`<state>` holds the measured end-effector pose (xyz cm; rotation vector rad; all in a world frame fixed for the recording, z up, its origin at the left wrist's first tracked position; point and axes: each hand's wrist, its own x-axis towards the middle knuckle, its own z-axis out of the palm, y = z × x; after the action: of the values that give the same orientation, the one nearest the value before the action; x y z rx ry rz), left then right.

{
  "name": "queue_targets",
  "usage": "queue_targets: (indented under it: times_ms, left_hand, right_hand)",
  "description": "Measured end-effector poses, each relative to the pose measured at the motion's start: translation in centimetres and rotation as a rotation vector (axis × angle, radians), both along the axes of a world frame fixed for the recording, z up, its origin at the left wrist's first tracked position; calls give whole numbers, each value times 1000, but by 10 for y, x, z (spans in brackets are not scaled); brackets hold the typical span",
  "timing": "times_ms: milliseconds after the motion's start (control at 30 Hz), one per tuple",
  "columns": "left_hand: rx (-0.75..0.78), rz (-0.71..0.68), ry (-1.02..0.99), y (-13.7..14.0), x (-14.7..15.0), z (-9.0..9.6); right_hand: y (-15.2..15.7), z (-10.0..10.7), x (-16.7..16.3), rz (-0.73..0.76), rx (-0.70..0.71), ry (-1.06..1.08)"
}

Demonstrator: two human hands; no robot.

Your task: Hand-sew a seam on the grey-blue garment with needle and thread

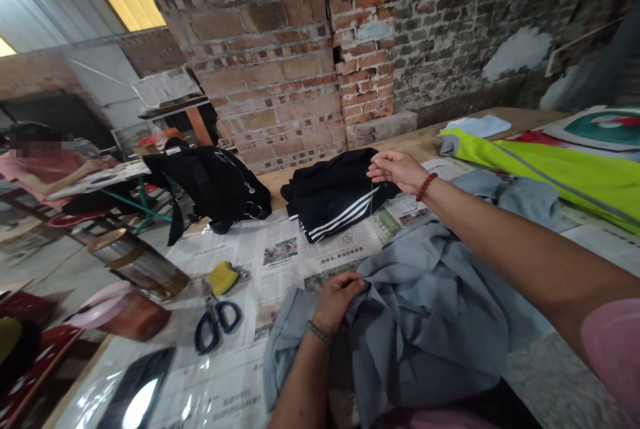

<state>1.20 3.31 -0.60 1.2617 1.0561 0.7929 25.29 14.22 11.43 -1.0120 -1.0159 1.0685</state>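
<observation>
A crumpled grey cloth garment (430, 309) covers the near part of the table. My left hand (339, 299) pinches a fold of it between thumb and fingers. Raised above the garment, my right hand (397, 170) has its thumb and forefinger pressed together. A thin pale thread (371, 197) hangs at its fingertips; whether a needle is in the pinch is too small to see. Behind that hand lies a folded black garment (330, 192) with white stripes.
Newspaper under clear plastic (285, 252) covers the table. At left are scissors (216, 325), a yellow sponge (223, 277), a steel flask (137, 262), a phone (137, 389) and a black bag (215, 185). An iron (600, 127) and a neon vest (540, 165) lie right. A person (45, 162) sits far left.
</observation>
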Motion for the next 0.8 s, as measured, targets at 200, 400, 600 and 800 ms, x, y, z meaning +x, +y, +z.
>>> queue_targets:
  times_ms: [200, 400, 600, 800]
  left_hand:
    - [0, -14, -2, -1, 1, 2]
    - [2, -21, 5, 0, 1, 1]
    - [26, -21, 13, 0, 1, 2]
    - [6, -26, 16, 0, 1, 2]
  right_hand:
    - [4, 10, 2, -34, 23, -31]
    - [3, 14, 3, -73, 35, -24]
    - [7, 19, 7, -115, 60, -17]
    - [12, 22, 10, -140, 92, -24]
